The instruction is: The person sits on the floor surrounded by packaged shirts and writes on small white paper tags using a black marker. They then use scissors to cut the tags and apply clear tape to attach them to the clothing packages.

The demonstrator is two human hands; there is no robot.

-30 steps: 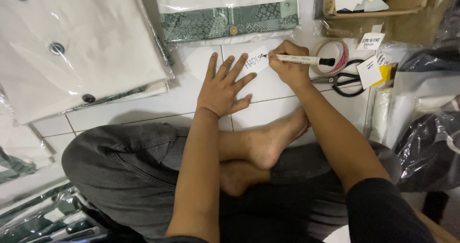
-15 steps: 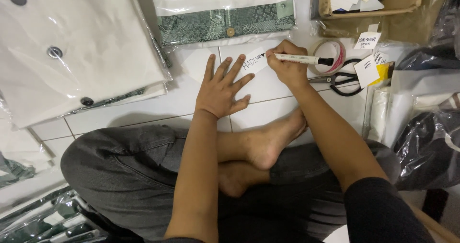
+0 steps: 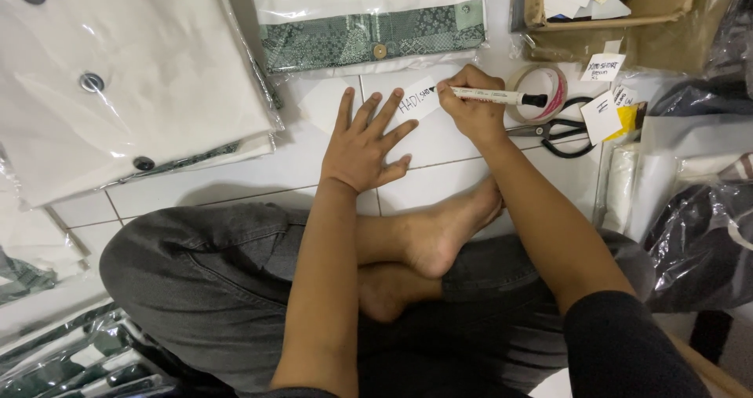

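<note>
- Our left hand lies flat, fingers spread, pinning the paper slip at frame centre.
- Our right hand grips a marker, tip on the slip.

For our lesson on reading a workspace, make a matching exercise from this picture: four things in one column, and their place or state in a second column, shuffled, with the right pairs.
Column one:
1. marker
2. paper label
3. scissors
4. roll of tape

Column two:
A. lies flat on the tiled floor, its edge under the left hand's fingers
B. held in the right hand, tip on the paper
C. sits behind the marker's capped end
D. lies on the floor right of the right hand, black handles

Pairs: 1-B, 2-A, 3-D, 4-C
</note>
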